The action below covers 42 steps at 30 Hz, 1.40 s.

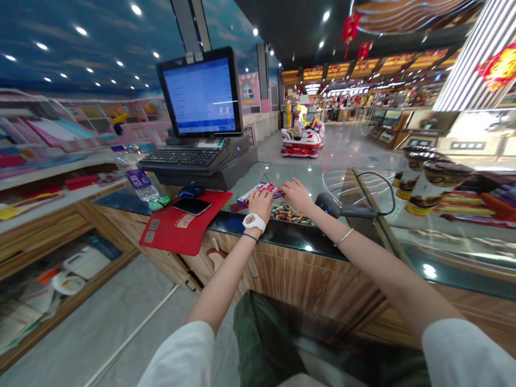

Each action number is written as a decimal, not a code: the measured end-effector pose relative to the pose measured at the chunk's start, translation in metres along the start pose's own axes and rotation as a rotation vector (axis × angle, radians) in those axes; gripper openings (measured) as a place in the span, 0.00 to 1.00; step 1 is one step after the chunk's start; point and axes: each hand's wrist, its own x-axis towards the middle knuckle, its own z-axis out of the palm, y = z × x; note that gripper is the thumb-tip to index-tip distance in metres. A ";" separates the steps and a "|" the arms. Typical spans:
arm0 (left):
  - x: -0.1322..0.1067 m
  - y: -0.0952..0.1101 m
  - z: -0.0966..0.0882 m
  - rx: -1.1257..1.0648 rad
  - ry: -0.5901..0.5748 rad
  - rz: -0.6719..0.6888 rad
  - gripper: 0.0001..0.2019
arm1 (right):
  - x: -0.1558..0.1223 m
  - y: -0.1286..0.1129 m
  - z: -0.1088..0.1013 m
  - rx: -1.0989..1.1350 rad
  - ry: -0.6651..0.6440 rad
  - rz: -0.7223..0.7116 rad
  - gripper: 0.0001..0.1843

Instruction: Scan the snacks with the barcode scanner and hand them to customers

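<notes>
The snack packet [264, 189] is a long, flat wrapper in red and white, its print too small to read. It lies lengthwise, left to right, just in front of the till [209, 161], near the till's right front corner. The left hand [260, 204] covers its middle and the right hand [297, 195] grips its right end.

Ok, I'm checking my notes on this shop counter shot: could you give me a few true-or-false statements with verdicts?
1. The left hand and right hand both hold the red and white snack packet. True.
2. The black smartphone lies on the red mat. True.
3. The left wrist is bare. False: it wears a white watch.
4. The black barcode scanner is in the right hand. False: it lies on the glass counter, beside that hand.
5. The black till monitor is lit. True.
</notes>
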 end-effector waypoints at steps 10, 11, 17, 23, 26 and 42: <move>0.019 0.017 -0.014 -0.027 0.137 0.172 0.15 | -0.020 0.018 -0.054 -0.152 0.147 -0.043 0.14; 0.024 0.021 -0.016 -0.028 0.144 0.197 0.15 | -0.024 0.023 -0.058 -0.158 0.158 -0.034 0.14; 0.051 0.055 -0.023 -0.059 0.173 0.348 0.16 | -0.049 0.052 -0.080 -0.177 0.203 0.048 0.15; 0.075 0.089 -0.018 -0.100 0.188 0.488 0.18 | -0.075 0.080 -0.098 -0.185 0.199 0.132 0.16; 0.088 0.109 -0.013 -0.122 0.218 0.524 0.18 | -0.086 0.091 -0.103 -0.216 0.206 0.179 0.16; 0.108 0.130 0.016 -0.190 0.297 0.537 0.14 | -0.106 0.119 -0.088 -0.158 0.332 0.302 0.17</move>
